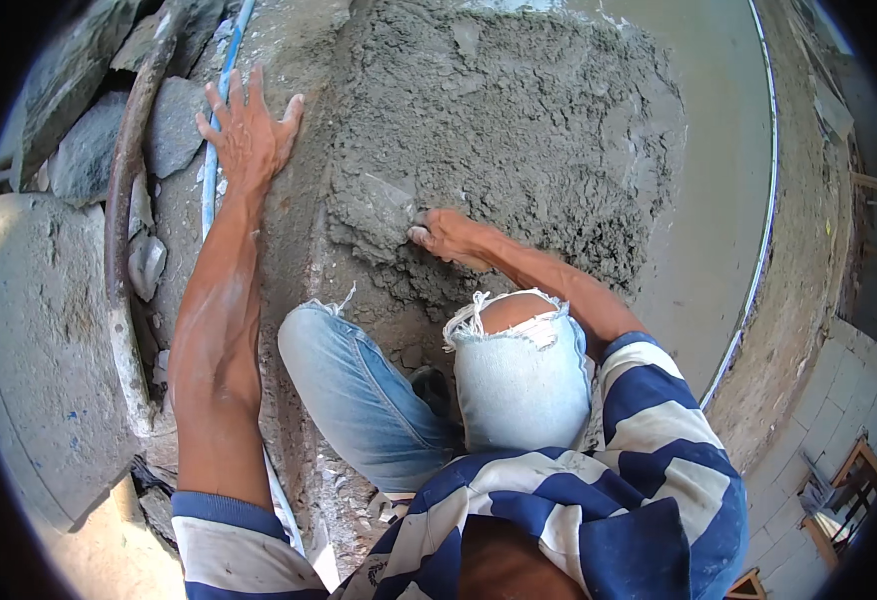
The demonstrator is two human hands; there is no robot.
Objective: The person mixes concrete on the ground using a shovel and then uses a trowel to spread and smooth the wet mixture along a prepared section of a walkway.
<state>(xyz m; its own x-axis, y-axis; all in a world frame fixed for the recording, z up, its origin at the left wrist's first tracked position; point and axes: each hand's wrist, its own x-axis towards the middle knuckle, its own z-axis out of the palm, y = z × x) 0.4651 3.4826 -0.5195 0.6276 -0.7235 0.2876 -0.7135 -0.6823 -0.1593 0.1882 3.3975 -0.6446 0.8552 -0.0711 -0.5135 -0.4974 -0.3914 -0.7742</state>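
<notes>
My left hand [247, 139] is spread flat at the upper left, its fingers lying over a thin blue pipe [225, 79] and its palm on the rough ledge beside it. My right hand [450, 236] is curled at the near left edge of a bed of wet grey mortar [513, 142]. It grips what looks like a trowel [393, 193]; the mortar-smeared blade shows just beyond the knuckles, and the fingers hide the handle. The mortar around the blade is lumpy and uneven.
Smooth wet screed [716, 150] borders the mortar on the right, edged by a thin pale strip [772, 135]. Left of the ledge lie broken stones [93, 146], a curved rusty pipe [127, 172] and a grey slab [41, 322]. My bent knees in torn jeans [521, 382] are close to the mortar.
</notes>
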